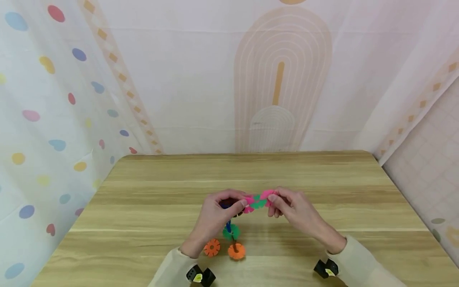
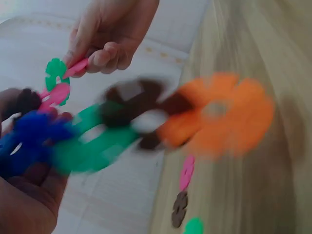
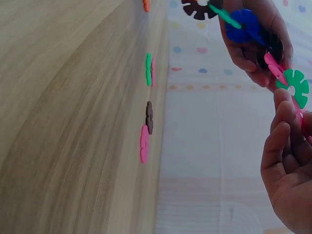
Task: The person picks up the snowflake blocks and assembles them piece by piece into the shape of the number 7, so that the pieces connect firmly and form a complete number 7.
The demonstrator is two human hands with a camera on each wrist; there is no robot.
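Over the middle of the wooden table [image 1: 143, 207] both hands hold one chain of flower-shaped plastic discs. My left hand [image 1: 241, 202] grips the blue disc [image 3: 243, 24] and a dark disc beside it. From there a green disc [image 1: 230, 231], a brown disc [image 2: 134, 114] and an orange disc [image 1: 236, 251] hang toward the table. My right hand [image 1: 274, 197] pinches a pink disc [image 1: 267, 194] at the other end, slotted into a green disc [image 1: 258, 203]. A second pink disc [image 3: 274, 68] joins that green one to the left hand's cluster.
An orange disc [image 1: 212, 247] lies on the table near my left wrist. More loose discs lie flat under the hands: pink [image 3: 144, 144], brown [image 3: 149, 117] and a green and pink pair [image 3: 148, 69]. Patterned fabric walls [image 1: 53, 119] close in the table's far and side edges.
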